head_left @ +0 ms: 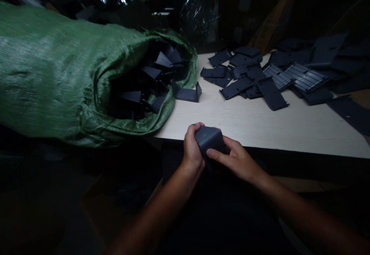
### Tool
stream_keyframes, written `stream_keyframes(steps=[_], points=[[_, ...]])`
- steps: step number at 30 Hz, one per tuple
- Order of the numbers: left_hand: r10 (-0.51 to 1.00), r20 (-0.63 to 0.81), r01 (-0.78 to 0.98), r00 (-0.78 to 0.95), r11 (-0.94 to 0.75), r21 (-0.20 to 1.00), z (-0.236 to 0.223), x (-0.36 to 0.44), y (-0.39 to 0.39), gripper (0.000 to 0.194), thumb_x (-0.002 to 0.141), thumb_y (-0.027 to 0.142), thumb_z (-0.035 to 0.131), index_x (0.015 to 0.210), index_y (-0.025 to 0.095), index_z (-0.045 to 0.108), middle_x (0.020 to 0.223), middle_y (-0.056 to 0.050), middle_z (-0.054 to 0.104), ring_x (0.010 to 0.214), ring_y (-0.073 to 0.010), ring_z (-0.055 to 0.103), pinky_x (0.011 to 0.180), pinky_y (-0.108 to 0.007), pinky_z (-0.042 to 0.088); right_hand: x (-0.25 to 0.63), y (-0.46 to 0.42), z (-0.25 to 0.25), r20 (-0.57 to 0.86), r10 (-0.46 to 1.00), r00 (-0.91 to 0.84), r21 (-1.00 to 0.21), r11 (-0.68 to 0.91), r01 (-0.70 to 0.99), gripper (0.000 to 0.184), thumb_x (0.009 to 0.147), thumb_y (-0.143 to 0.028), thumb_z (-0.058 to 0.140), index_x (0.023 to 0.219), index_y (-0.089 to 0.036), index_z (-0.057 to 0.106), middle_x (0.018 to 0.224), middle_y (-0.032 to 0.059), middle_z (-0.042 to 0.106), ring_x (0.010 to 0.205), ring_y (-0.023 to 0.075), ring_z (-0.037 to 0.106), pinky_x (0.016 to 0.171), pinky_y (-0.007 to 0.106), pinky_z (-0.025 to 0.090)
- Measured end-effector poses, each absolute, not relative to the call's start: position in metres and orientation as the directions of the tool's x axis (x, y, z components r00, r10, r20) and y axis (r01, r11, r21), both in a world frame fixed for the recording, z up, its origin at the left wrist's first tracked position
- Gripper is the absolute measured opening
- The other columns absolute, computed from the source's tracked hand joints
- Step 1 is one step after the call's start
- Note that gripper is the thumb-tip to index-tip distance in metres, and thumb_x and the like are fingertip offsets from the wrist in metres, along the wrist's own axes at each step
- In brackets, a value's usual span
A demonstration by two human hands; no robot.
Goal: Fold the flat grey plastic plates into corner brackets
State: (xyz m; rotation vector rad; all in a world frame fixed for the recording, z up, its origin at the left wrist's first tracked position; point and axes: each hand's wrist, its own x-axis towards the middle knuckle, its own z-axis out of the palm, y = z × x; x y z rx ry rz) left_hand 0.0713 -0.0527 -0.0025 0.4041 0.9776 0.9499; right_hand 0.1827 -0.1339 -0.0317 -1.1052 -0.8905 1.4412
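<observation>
Between my two hands, just off the table's front edge, is a dark grey plastic part [210, 136] with a rounded bend. My left hand [193, 147] grips its left side, fingers wrapped behind it. My right hand [235, 156] pinches the right side, thumb across the front face. The part's underside and back are hidden. Beyond my hands, a U-shaped dark plastic bracket [186, 94] lies on the table at the mouth of a green woven sack [58, 74]. Inside that mouth are several similar dark pieces [163, 60].
The pale tabletop [202, 118] runs across the view. On its right lie flat ribbed dark plastic panels [237, 86] in a loose heap, with more panels [306, 78] piled farther right. Cardboard [273, 16] leans behind them. The surroundings are dim.
</observation>
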Motion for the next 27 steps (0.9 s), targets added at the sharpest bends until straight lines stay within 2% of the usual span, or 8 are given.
stream_keyframes(steps=[4, 8, 11, 14, 17, 20, 25, 27], points=[[0.866, -0.403, -0.424, 0.296, 0.497, 0.757, 0.003, 0.066, -0.056, 0.025, 0.074, 0.039, 0.066, 0.09, 0.022, 0.057, 0.073, -0.001, 0.073, 0.076, -0.024, 0.073, 0.078, -0.033, 0.054, 0.183, -0.135, -0.03, -0.063, 0.998, -0.006, -0.979, -0.063, -0.195, 0.054, 0.089, -0.044, 0.084, 0.134, -0.02, 0.066, 0.124, 0.0058, 0.073, 0.112, 0.0247, 0.067, 0.097, 0.034, 0.053], [0.867, -0.382, -0.374, 0.321, 0.486, 0.79, -0.004, 0.053, -0.044, 0.026, 0.078, 0.04, 0.065, 0.094, 0.021, 0.058, 0.075, -0.003, 0.074, 0.078, -0.025, 0.073, 0.076, -0.033, 0.053, 0.2, -0.136, -0.024, -0.096, 0.988, -0.12, -0.967, -0.122, -0.225, 0.046, 0.097, -0.047, 0.074, 0.134, -0.02, 0.068, 0.12, 0.0054, 0.073, 0.107, 0.0228, 0.068, 0.09, 0.03, 0.055], [0.939, -0.24, -0.23, 0.247, 0.297, 0.927, -0.011, 0.04, -0.034, 0.023, 0.085, 0.038, 0.064, 0.1, 0.021, 0.058, 0.08, -0.004, 0.076, 0.083, -0.0244, 0.072, 0.078, -0.032, 0.05, 0.216, -0.134, -0.017, -0.16, 0.957, -0.244, -0.932, -0.228, -0.282, 0.045, 0.097, -0.05, 0.073, 0.129, -0.018, 0.07, 0.108, 0.005, 0.075, 0.092, 0.02, 0.07, 0.078, 0.027, 0.055], [0.881, -0.119, 0.032, 0.457, 0.118, 0.993, -0.008, 0.03, -0.028, 0.026, 0.093, 0.044, 0.062, 0.102, 0.02, 0.065, 0.087, -0.005, 0.076, 0.084, -0.0219, 0.068, 0.078, -0.029, 0.047, 0.227, -0.128, -0.012, -0.248, 0.91, -0.331, -0.914, -0.333, -0.232, 0.044, 0.09, -0.052, 0.08, 0.113, -0.014, 0.075, 0.092, 0.0039, 0.075, 0.075, 0.0163, 0.068, 0.064, 0.023, 0.05], [0.618, -0.229, 0.242, 0.752, 0.063, 0.968, -0.001, 0.025, -0.024, 0.039, 0.094, 0.054, 0.062, 0.084, 0.017, 0.07, 0.074, -0.003, 0.066, 0.067, -0.0169, 0.056, 0.062, -0.026, 0.039, 0.232, -0.119, -0.011, -0.296, 0.883, -0.365, -0.925, -0.36, -0.122, 0.044, 0.084, -0.053, 0.086, 0.099, -0.013, 0.077, 0.082, 0.0029, 0.073, 0.066, 0.0143, 0.063, 0.056, 0.021, 0.044], [0.525, -0.322, 0.29, 0.788, 0.143, 0.946, 0.001, 0.022, -0.022, 0.046, 0.086, 0.056, 0.072, 0.066, 0.017, 0.06, 0.059, 0.002, 0.048, 0.054, -0.0119, 0.04, 0.052, -0.025, 0.027, 0.239, -0.111, -0.01, -0.263, 0.944, -0.197, -0.963, -0.27, -0.008, 0.045, 0.081, -0.055, 0.087, 0.099, -0.015, 0.078, 0.075, 0.0023, 0.072, 0.064, 0.0157, 0.063, 0.055, 0.023, 0.043], [0.887, -0.203, -0.061, 0.415, 0.25, 0.966, -0.008, 0.014, -0.022, 0.044, 0.078, 0.052, 0.077, 0.064, 0.019, 0.052, 0.059, 0.005, 0.038, 0.052, -0.0104, 0.034, 0.049, -0.023, 0.026, 0.262, -0.114, 0.002, 0.151, 0.899, 0.412, -0.947, 0.011, 0.322, 0.04, 0.084, -0.053, 0.085, 0.103, -0.019, 0.08, 0.102, 0.0085, 0.078, 0.096, 0.0258, 0.071, 0.086, 0.035, 0.055], [0.95, -0.144, -0.174, 0.275, 0.197, 0.965, -0.012, 0.013, -0.024, 0.04, 0.079, 0.05, 0.077, 0.067, 0.019, 0.055, 0.063, 0.004, 0.041, 0.055, -0.0112, 0.038, 0.051, -0.023, 0.031, 0.266, -0.118, 0.005, 0.104, 0.893, 0.439, -0.975, 0.004, 0.223, 0.041, 0.087, -0.058, 0.081, 0.097, -0.018, 0.08, 0.096, 0.0096, 0.078, 0.091, 0.0259, 0.072, 0.086, 0.037, 0.056]])
